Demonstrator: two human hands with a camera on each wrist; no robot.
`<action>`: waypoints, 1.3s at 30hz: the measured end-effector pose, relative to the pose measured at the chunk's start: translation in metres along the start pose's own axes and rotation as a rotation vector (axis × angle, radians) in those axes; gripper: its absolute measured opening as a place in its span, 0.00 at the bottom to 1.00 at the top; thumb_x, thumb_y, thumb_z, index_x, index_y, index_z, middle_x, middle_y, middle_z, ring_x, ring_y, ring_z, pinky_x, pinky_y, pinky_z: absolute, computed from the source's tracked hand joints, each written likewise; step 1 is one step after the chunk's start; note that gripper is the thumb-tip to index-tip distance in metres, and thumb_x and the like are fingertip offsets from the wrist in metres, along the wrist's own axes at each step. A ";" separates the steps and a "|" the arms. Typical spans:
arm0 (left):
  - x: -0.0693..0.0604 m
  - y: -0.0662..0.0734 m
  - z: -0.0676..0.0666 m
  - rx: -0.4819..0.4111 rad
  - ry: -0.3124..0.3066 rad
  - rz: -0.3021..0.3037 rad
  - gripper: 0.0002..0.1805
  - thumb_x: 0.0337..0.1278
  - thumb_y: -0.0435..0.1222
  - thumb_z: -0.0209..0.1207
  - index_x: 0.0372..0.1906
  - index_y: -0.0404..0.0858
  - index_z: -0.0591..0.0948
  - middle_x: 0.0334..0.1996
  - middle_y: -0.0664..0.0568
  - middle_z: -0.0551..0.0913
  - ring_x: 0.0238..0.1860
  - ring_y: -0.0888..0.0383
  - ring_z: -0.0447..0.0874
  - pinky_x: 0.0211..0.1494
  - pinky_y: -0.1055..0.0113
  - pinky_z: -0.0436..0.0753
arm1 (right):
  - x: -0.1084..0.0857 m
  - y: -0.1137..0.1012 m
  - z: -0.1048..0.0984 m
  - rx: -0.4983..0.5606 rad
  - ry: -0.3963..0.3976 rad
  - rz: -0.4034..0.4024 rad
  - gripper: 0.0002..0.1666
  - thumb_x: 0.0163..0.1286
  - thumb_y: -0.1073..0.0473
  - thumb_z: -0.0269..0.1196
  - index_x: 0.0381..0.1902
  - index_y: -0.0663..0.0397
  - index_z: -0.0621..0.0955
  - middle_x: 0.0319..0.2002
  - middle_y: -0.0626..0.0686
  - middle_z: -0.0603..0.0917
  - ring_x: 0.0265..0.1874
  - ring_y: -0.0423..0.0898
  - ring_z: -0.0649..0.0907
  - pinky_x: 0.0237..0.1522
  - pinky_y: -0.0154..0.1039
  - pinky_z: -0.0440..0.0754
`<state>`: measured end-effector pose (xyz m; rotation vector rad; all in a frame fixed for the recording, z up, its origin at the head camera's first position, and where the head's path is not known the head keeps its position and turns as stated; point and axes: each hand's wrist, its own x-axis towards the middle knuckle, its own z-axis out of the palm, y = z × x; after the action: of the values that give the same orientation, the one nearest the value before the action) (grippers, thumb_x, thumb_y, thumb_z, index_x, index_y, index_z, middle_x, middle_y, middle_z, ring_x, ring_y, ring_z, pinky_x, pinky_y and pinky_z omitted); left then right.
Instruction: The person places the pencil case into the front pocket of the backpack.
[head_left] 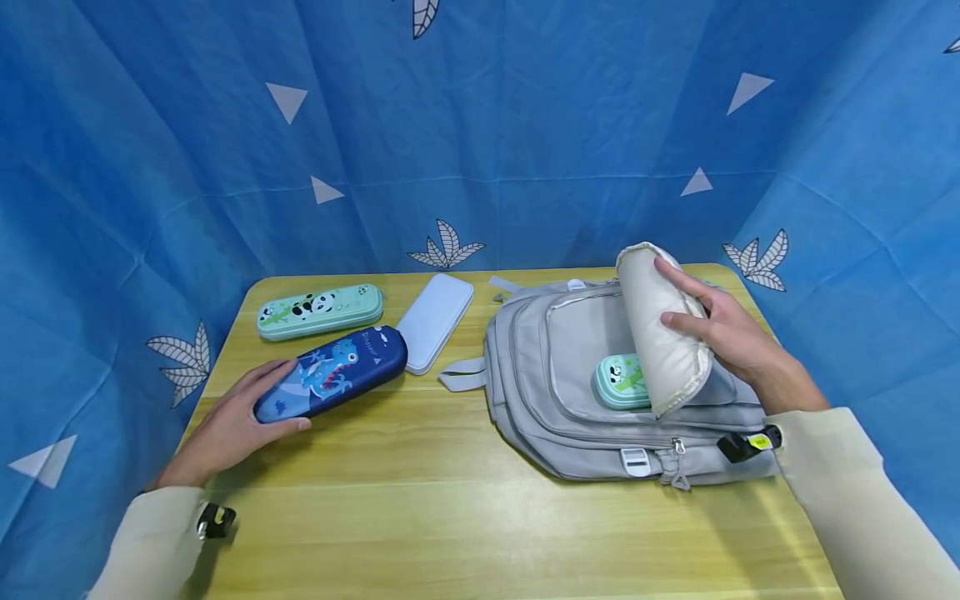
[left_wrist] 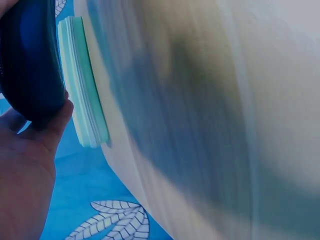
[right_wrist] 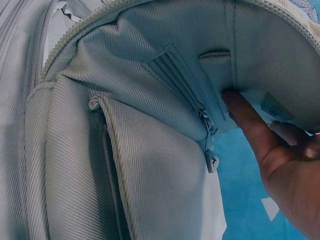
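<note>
1. The fingers of the left hand (head_left: 238, 412) grip one end of the blue case (head_left: 330, 375), thumb on the near side. Its other end reaches out beyond them, away to the right; it appears lifted off the desk (head_left: 420, 517).
2. The fingers of the right hand (head_left: 731, 329) pinch the bag's flap (head_left: 654, 354) near its upper part, holding it up from the bag (head_left: 528, 396).
3. Gripped at one end only, the blue case could tip or twist out of the left fingers; its free end could also knock the white case (head_left: 437, 321) just beyond.
4. The soft flap could slip from the right fingers, likely through a loose pinch, and drop over the short mint case (head_left: 621, 381) to their lower left. A hard tug might drag the bag too.
5. Counts: one blue case, in the left fingers; one white case; two mint cases, the short one partly hidden by the flap, the long mint case (head_left: 322, 312) beyond the left fingers; one bag, below and left of the right fingers. Whether the short one lies inside a pocket, I cannot tell.
</note>
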<state>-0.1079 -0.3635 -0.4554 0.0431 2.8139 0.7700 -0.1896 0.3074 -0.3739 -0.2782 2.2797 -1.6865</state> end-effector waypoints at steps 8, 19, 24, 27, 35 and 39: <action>0.006 0.016 -0.001 0.005 -0.020 0.003 0.62 0.59 0.65 0.74 0.90 0.54 0.54 0.88 0.35 0.50 0.78 0.25 0.57 0.73 0.19 0.65 | 0.000 -0.001 0.000 0.000 0.009 -0.003 0.47 0.85 0.62 0.60 0.90 0.27 0.53 0.91 0.57 0.33 0.85 0.70 0.47 0.51 0.26 0.84; 0.014 0.038 0.001 0.000 -0.022 0.046 0.60 0.59 0.66 0.73 0.90 0.59 0.55 0.88 0.37 0.52 0.77 0.27 0.60 0.72 0.20 0.68 | 0.001 0.001 -0.001 0.025 -0.003 -0.026 0.47 0.84 0.63 0.60 0.90 0.29 0.54 0.91 0.57 0.33 0.86 0.70 0.45 0.53 0.24 0.83; 0.022 0.049 0.002 -0.013 -0.009 0.082 0.58 0.60 0.65 0.73 0.90 0.59 0.56 0.87 0.38 0.54 0.78 0.28 0.61 0.74 0.23 0.69 | 0.002 0.001 0.000 0.014 -0.014 -0.046 0.46 0.85 0.62 0.60 0.90 0.31 0.54 0.91 0.58 0.34 0.86 0.70 0.45 0.54 0.24 0.83; 0.026 0.055 0.004 -0.013 -0.015 0.095 0.59 0.59 0.66 0.73 0.89 0.60 0.56 0.87 0.39 0.54 0.79 0.29 0.60 0.74 0.23 0.70 | 0.002 0.000 0.001 0.019 -0.020 -0.054 0.46 0.85 0.63 0.60 0.90 0.33 0.55 0.91 0.59 0.36 0.86 0.70 0.47 0.54 0.25 0.84; 0.042 0.080 0.011 -0.023 -0.019 0.152 0.60 0.55 0.72 0.71 0.89 0.61 0.58 0.88 0.45 0.54 0.81 0.32 0.59 0.75 0.26 0.70 | 0.002 0.001 0.000 0.007 -0.025 -0.048 0.45 0.85 0.63 0.60 0.90 0.36 0.56 0.90 0.61 0.37 0.86 0.71 0.49 0.54 0.25 0.84; 0.050 0.094 0.016 -0.035 -0.040 0.159 0.60 0.54 0.73 0.71 0.89 0.63 0.58 0.89 0.46 0.53 0.82 0.33 0.58 0.77 0.26 0.70 | 0.002 0.000 0.000 -0.009 -0.024 -0.026 0.45 0.85 0.61 0.60 0.90 0.33 0.56 0.91 0.60 0.38 0.86 0.71 0.49 0.54 0.25 0.84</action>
<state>-0.1560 -0.2703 -0.4323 0.2762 2.7837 0.8433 -0.1913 0.3065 -0.3746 -0.3295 2.2759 -1.6771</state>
